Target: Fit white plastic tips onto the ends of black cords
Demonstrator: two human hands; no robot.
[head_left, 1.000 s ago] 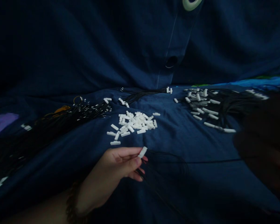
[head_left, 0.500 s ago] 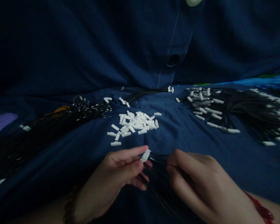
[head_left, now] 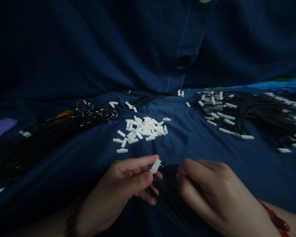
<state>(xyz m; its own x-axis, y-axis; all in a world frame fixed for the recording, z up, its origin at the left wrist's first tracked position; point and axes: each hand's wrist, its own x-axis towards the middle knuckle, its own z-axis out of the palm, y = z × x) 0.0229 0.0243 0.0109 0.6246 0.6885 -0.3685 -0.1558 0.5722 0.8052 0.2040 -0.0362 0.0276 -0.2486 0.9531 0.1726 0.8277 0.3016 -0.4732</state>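
Between thumb and index finger, my left hand [head_left: 128, 187] pinches a small white connector housing [head_left: 155, 166]. Black wires [head_left: 169, 197] hang below it past my left fingers. To the right, my right hand [head_left: 207, 191] is closed in a pinch on a thin black wire [head_left: 169, 167]. That wire's metal tip is at the right side of the housing; I cannot tell whether it is inside. Past my hands lies a loose pile of white connector housings [head_left: 146, 127] on dark blue cloth [head_left: 185, 131].
At the left lies a long bundle of black wires with metal tips [head_left: 93, 113], beside a purple item [head_left: 5, 128]. On the right, black wires with white connectors [head_left: 251, 113] form a heap. A smaller wire bundle [head_left: 155, 96] lies behind the pile, before dark blue buttoned fabric [head_left: 113, 49].
The wire's metal tip has moved left, from just short of the housing up to its side. My left hand and the housing have shifted slightly right.
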